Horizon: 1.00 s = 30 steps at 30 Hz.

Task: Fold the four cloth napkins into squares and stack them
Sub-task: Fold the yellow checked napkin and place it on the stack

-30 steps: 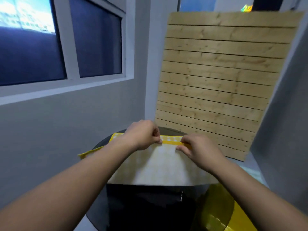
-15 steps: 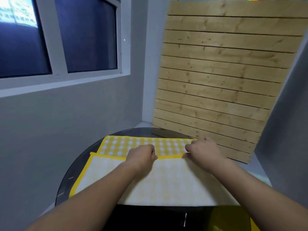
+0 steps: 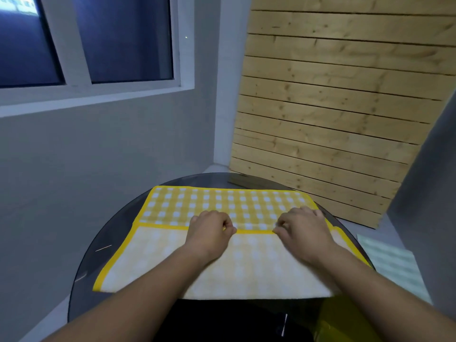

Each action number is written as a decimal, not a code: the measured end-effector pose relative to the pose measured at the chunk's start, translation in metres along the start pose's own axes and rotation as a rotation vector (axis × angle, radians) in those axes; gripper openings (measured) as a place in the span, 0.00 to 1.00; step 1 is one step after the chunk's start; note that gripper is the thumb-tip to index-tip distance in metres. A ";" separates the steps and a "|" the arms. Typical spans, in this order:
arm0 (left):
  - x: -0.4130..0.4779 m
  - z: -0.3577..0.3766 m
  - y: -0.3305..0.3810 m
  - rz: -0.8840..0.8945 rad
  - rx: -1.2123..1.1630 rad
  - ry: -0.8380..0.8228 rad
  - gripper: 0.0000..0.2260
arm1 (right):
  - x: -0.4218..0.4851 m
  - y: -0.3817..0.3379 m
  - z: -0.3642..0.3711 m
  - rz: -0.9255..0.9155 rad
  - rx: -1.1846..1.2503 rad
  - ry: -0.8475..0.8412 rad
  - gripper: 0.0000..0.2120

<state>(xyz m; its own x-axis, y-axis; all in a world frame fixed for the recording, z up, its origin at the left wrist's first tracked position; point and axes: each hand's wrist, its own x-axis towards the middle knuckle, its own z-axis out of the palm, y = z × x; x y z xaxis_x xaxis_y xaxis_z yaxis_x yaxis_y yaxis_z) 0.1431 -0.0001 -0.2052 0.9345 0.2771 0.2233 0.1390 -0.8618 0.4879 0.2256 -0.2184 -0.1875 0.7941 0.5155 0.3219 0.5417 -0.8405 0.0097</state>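
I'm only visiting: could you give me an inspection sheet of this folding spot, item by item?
Surface: round dark glass table, largely covered.
Job's things: yellow checked napkin, near half folded over, paler side up; pale green cloth lying off the table, right.
Clutter: yellow item at bottom right, unclear what.
Hands: left hand and right hand each pinch the folded yellow edge.
Cables: nothing seen.
Surroundings: window, grey wall, wooden slat panel leaning behind.

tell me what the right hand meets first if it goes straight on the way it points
The right hand pinches the yellow napkin; straight ahead lies its checked far half, then probably the wooden panel, though depth is unclear.
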 end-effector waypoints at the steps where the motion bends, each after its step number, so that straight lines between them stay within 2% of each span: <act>1: 0.000 0.000 -0.001 0.000 -0.007 0.002 0.09 | -0.002 -0.001 0.005 0.063 0.151 -0.008 0.09; 4: -0.002 0.002 -0.002 -0.003 -0.032 0.022 0.09 | -0.007 -0.006 0.017 0.168 0.430 -0.026 0.06; 9: -0.003 0.005 -0.004 0.000 -0.059 0.051 0.08 | -0.003 -0.005 0.018 0.254 0.535 -0.046 0.06; 18: -0.002 -0.003 -0.013 -0.006 -0.043 0.027 0.07 | 0.000 -0.004 0.016 0.274 0.522 -0.060 0.07; 24: -0.002 -0.013 -0.030 -0.043 -0.044 0.027 0.11 | 0.001 -0.005 0.014 0.277 0.502 -0.072 0.08; 30: -0.002 -0.015 -0.031 -0.037 -0.043 0.000 0.06 | 0.002 -0.006 0.015 0.293 0.486 -0.067 0.09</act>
<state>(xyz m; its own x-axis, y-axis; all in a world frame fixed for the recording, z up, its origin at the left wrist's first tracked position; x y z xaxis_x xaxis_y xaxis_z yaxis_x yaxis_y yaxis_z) 0.1316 0.0329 -0.2081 0.9289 0.3087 0.2048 0.1592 -0.8318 0.5317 0.2284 -0.2093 -0.2013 0.9374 0.2954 0.1847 0.3483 -0.7850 -0.5123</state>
